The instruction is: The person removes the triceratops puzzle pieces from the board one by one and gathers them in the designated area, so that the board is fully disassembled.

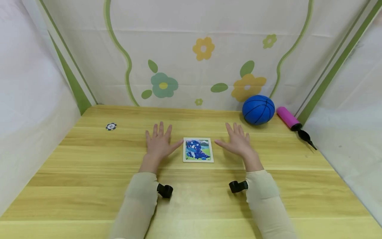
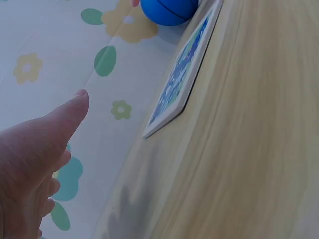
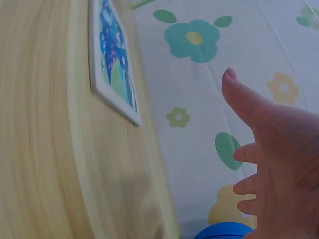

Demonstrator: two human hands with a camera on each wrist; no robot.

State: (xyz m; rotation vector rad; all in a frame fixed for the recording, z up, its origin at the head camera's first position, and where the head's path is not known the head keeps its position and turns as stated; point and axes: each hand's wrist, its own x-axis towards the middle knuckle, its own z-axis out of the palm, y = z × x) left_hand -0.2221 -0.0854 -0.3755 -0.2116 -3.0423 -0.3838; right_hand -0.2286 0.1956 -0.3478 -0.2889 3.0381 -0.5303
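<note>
A small square picture puzzle [image 1: 198,150] with a pale frame and a blue cartoon dinosaur lies flat between the two hands. To its left, my left hand [image 1: 159,142] is spread with straight fingers, its thumb pointing at the frame's upper left corner. On the other side my right hand [image 1: 237,142] is also spread, thumb toward the frame and a little apart from it. Neither hand holds anything. Both wrist views show the hand raised above the wood, with the picture puzzle [image 2: 180,74] beyond the left thumb and the same picture puzzle [image 3: 115,59] beyond the right thumb.
A blue ball [image 1: 258,110] with black lines sits at the back right. Beside it lies a pink pump [image 1: 287,118] with a black nozzle end. A black-and-white poker chip [image 1: 111,126] rests at the back left. Flowered cloth [image 1: 179,49] walls the wooden table [image 1: 197,202].
</note>
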